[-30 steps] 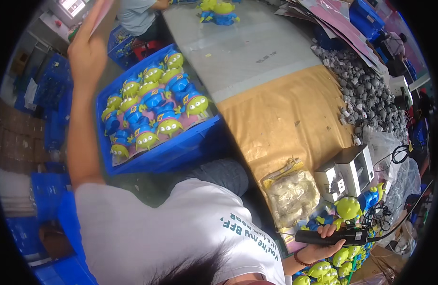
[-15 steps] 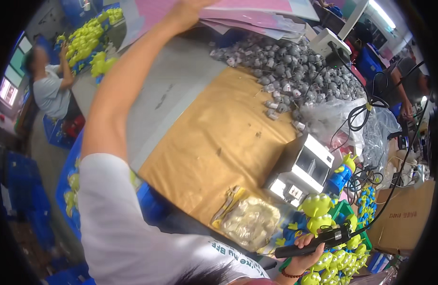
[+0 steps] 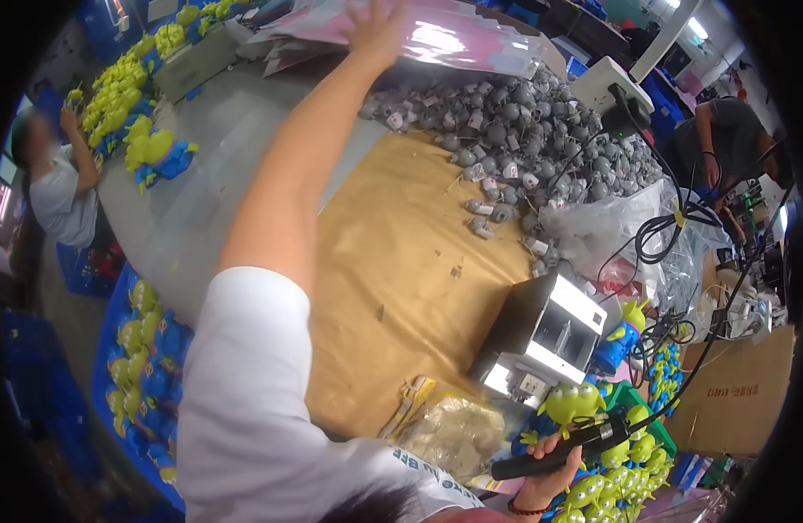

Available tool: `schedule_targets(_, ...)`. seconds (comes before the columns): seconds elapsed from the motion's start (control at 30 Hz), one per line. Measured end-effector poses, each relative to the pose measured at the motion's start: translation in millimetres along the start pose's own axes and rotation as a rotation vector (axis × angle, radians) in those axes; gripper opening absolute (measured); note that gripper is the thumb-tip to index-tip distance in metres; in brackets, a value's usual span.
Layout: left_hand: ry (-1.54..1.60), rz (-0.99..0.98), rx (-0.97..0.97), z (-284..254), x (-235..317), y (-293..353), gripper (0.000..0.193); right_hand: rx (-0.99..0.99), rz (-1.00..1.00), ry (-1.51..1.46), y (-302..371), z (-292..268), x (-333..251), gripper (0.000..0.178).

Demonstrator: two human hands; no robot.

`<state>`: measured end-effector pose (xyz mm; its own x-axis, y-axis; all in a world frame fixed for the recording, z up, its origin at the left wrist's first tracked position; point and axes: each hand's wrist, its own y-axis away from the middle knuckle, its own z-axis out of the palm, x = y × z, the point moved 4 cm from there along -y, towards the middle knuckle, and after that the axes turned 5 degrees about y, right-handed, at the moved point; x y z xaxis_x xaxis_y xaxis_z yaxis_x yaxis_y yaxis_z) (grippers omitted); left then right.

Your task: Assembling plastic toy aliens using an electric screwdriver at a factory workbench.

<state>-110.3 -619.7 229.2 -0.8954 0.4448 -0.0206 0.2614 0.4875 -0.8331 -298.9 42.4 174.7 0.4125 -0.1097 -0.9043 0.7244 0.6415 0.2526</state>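
tan covering (image 3: 401,288) lies over part of the worktable (image 3: 210,218), with glossy pink sheets (image 3: 471,45) piled at its far side. they look light, bendy and slippery, best taken by an edge. the left hand (image 3: 376,37) splays over them, contact unclear; the right hand (image 3: 554,466) wraps a black tool (image 3: 516,469).

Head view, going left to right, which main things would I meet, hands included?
Blue crate of toy figures, left hand, right hand gripping a black cylindrical tool, cardboard box.

On the table (image 3: 218,144), sheets (image 3: 471,45) lie behind small parts (image 3: 515,131), a bin (image 3: 101,366) to the table's left.
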Motion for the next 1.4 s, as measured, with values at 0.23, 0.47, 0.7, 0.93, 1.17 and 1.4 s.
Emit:
schedule_targets(0.23,0.557,0.391,-0.378,-195.4,-8.3,142.5,0.048,-0.194,-0.019,0.007,23.1,15.7,-5.6,0.058)
schedule_targets(0.47,0.317,-0.553,-0.939,-490.5,-99.7,459.6,0.060,-0.282,0.011,0.013,48.0,29.4,-2.2,0.061)
schedule_targets(0.7,0.059,-0.760,-1.073,-556.1,-132.1,578.9,0.054,-0.442,0.048,-0.070,77.2,55.4,11.2,0.059)
schedule_targets(0.93,0.048,-0.780,-1.110,-524.1,-149.3,612.9,0.027,-0.418,0.039,-0.020,95.8,48.8,11.3,0.058)
schedule_targets(1.17,-0.007,-0.722,-1.152,-522.8,-144.8,611.0,0.032,-0.374,0.062,0.017,107.9,59.6,17.9,0.056)
schedule_targets(1.4,0.062,-0.697,-1.147,-532.4,-134.9,596.1,0.022,-0.491,0.127,0.032,114.7,115.3,27.3,0.049)
